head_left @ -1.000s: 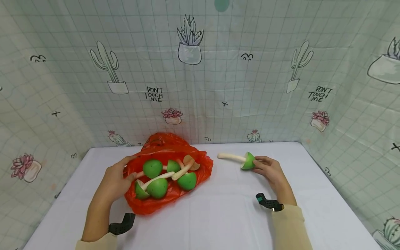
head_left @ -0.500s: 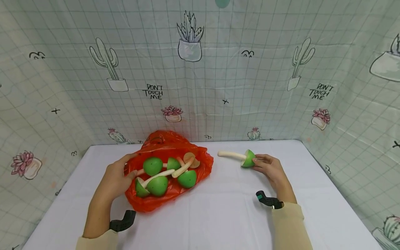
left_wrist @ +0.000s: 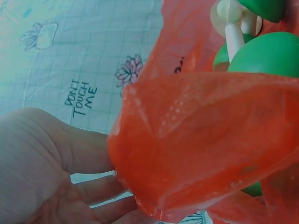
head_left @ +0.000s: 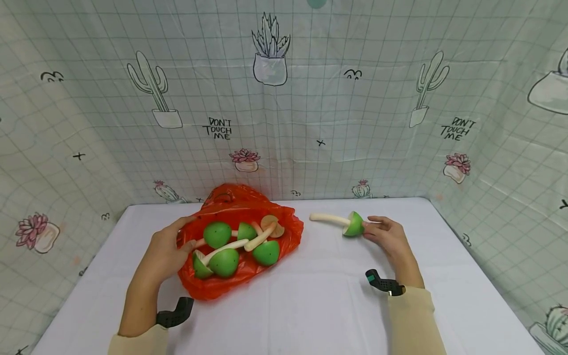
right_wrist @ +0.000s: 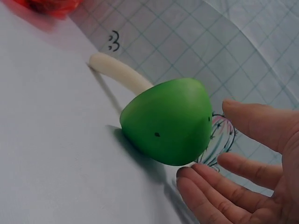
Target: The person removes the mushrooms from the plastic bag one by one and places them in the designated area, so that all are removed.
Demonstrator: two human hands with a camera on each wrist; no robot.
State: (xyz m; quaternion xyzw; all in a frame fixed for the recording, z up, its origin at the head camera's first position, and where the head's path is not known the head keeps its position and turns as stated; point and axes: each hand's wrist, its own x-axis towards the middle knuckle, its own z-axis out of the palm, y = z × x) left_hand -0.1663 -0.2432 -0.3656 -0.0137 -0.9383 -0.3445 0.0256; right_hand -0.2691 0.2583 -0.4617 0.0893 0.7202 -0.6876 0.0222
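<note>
A red plastic bag (head_left: 213, 292) lies on the left of the table with its mouth spread, several green-capped toy mushrooms (head_left: 224, 262) with pale stems inside. My left hand (head_left: 165, 254) grips its left edge; in the left wrist view the thumb (left_wrist: 86, 151) and fingers meet the red film, fingertips hidden. To the right, one more green-capped toy mushroom (right_wrist: 168, 123) lies on its side, its pale stem pointing left toward the bag. Behind its cap is my right hand (head_left: 388, 236), fingers spread and loosely bent, fingertips right at the green cap.
White cloth covers the table (head_left: 310, 305). Behind it and along both sides hangs a gridded curtain (head_left: 301, 98) printed with cactus drawings. Inside the bag there is also a tan-capped mushroom (head_left: 277, 229). Each wrist wears a black camera mount (head_left: 175, 313).
My right hand has eased slightly right and its fingers have loosened from the mushroom's cap, which stays in place. My left hand keeps its hold on the bag. The head view has tilted slightly.
</note>
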